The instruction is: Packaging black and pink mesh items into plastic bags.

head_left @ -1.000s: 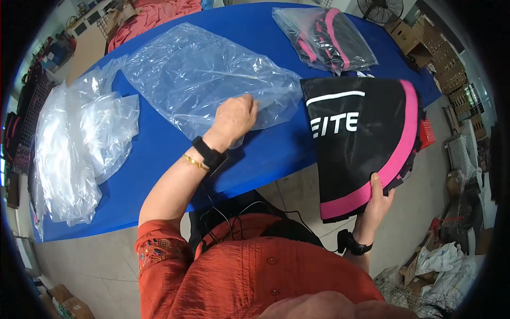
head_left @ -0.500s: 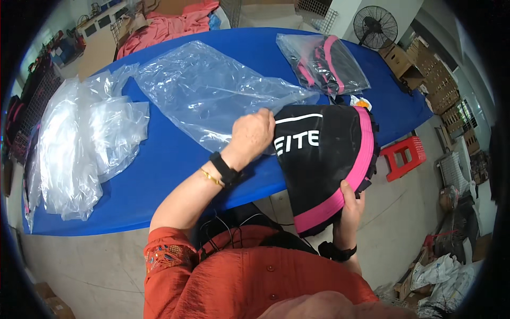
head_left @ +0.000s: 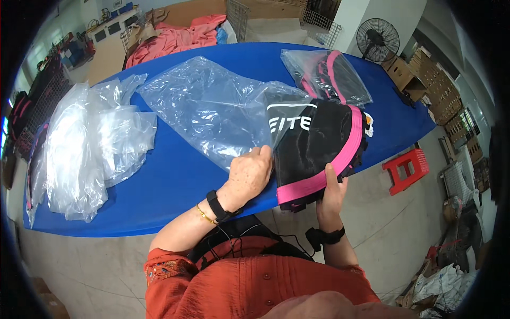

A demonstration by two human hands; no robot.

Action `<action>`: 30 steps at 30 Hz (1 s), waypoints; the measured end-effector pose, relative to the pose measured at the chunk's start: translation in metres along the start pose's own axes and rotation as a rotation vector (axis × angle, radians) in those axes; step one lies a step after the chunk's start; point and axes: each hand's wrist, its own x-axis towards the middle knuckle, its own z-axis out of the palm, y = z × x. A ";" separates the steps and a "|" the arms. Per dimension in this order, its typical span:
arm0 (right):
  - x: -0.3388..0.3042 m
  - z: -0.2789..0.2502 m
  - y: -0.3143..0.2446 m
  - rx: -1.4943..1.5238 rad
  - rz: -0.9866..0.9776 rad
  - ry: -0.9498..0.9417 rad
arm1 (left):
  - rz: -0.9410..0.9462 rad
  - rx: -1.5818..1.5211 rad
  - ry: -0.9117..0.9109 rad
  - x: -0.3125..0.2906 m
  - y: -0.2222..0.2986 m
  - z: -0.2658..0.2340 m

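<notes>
A folded black fabric piece [head_left: 324,143] with a wide pink edge band and white lettering lies at the table's front edge. Its left end is inside the mouth of a clear plastic bag [head_left: 207,111], which spreads flat across the table to the left. My left hand [head_left: 251,173] is closed on the near edge of the bag's mouth, beside the fabric. With thumb on top, my right hand [head_left: 332,192] grips the pink band at the near right; its other fingers are hidden underneath.
On the blue table [head_left: 175,196], a pile of clear plastic bags [head_left: 79,154] lies at left. A bagged black-and-pink piece [head_left: 340,80] rests at far right. A red stool [head_left: 406,170] stands beyond the right edge, a black fan [head_left: 377,40] behind.
The black fabric has shifted left, and its left end now shows through the bag's plastic. My left hand has moved nearer to me along the mouth; my right hand has come left and slightly farther away.
</notes>
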 end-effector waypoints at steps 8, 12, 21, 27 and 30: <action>0.007 0.025 -0.007 0.065 0.105 0.027 | -0.211 0.119 -0.109 -0.028 -0.029 0.006; 0.013 0.030 0.000 0.081 0.141 0.031 | -0.203 0.012 -0.090 -0.037 -0.011 -0.002; 0.022 0.046 0.024 0.079 0.103 0.097 | -0.191 -0.258 0.077 -0.051 0.027 -0.023; 0.026 0.059 0.034 0.138 0.125 0.172 | -0.238 -0.211 0.090 -0.055 0.022 -0.021; 0.032 0.059 0.038 0.130 0.079 0.107 | -0.289 -0.272 0.115 -0.056 0.016 -0.016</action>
